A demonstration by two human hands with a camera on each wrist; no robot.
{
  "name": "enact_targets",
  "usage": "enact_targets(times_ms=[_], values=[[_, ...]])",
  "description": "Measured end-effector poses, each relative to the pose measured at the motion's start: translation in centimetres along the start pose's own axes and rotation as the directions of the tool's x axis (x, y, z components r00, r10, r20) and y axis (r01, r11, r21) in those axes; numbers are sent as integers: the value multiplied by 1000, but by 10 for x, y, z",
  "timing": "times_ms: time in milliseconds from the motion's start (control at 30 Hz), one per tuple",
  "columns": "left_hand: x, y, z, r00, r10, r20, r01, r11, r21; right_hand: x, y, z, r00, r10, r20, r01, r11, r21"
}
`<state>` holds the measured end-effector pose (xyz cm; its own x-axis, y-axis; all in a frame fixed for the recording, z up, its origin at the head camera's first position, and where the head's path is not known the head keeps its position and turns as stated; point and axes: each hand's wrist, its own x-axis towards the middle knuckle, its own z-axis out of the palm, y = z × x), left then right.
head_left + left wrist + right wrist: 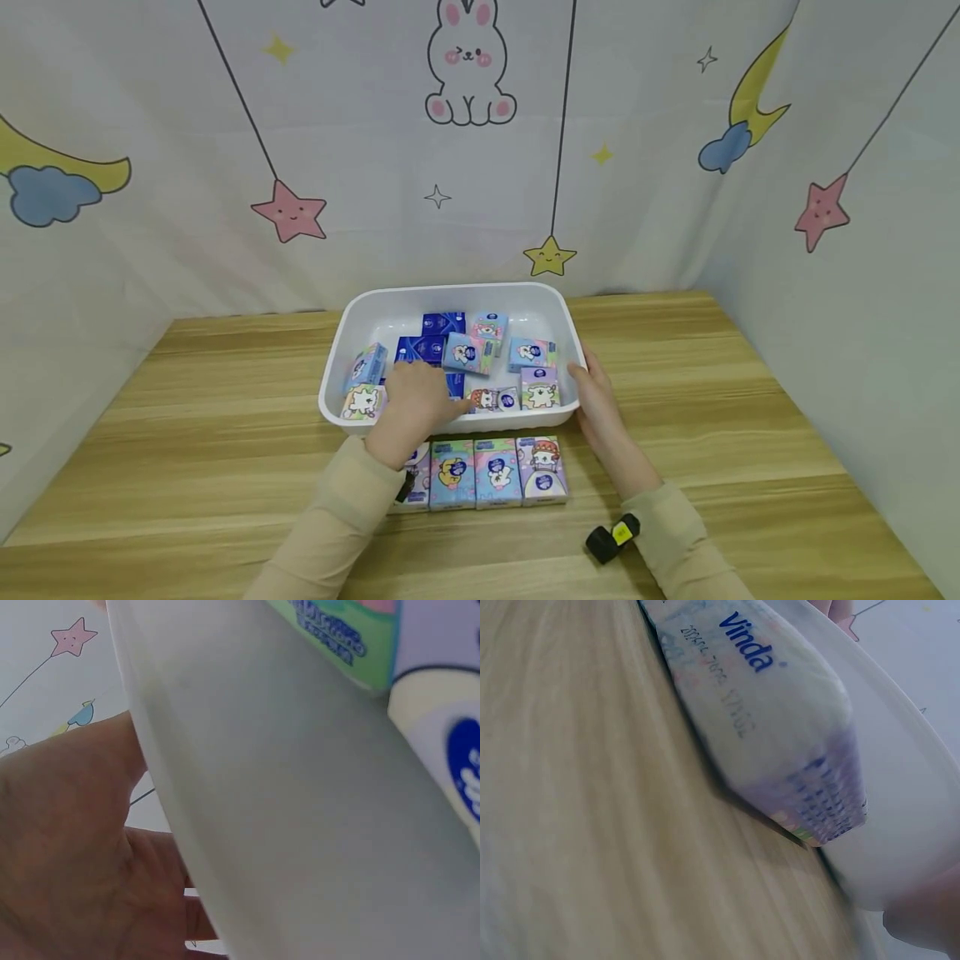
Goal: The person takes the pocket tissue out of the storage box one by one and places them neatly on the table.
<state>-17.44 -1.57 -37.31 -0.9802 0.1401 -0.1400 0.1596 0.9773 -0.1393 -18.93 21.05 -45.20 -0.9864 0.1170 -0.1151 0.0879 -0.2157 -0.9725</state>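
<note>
A white plastic tray (pixel 408 293) holds several small tissue packs, among them dark blue packs (pixel 444 323) and a light blue cartoon pack (pixel 467 353). My left hand (pixel 418 396) reaches over the front rim into the tray, thumb pointing right. In the left wrist view its fingertips are hidden behind the rim. My right hand (pixel 597 400) holds the tray's right edge near the front corner, thumb at the rim and fingers along the outside. Along the front wall lies a row of cartoon tissue packs (pixel 498 473), partly covered by my left wrist.
The tray stands on a wood-grain table (pixel 225 417). Behind it hangs a white cloth (pixel 390 150) printed with a rabbit, stars and moons. A black strap with a yellow label (pixel 622 531) shows at my right wrist.
</note>
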Motion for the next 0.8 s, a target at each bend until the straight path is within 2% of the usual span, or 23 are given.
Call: enact_targets(times_ms=[367,667,800], values=[[-1,2,-5,999,-10,36,12,998,-57,-2,1,0,1000,3,3,-3,1000,6],[-7,-6,-6,998,56,37,-50,987,-154,-2,1,0,1000,8,1,-8,1000,7],[-11,-9,-7,996,91,1,-89,981,-175,-1,1,0,1000,9,0,-9,1000,9]])
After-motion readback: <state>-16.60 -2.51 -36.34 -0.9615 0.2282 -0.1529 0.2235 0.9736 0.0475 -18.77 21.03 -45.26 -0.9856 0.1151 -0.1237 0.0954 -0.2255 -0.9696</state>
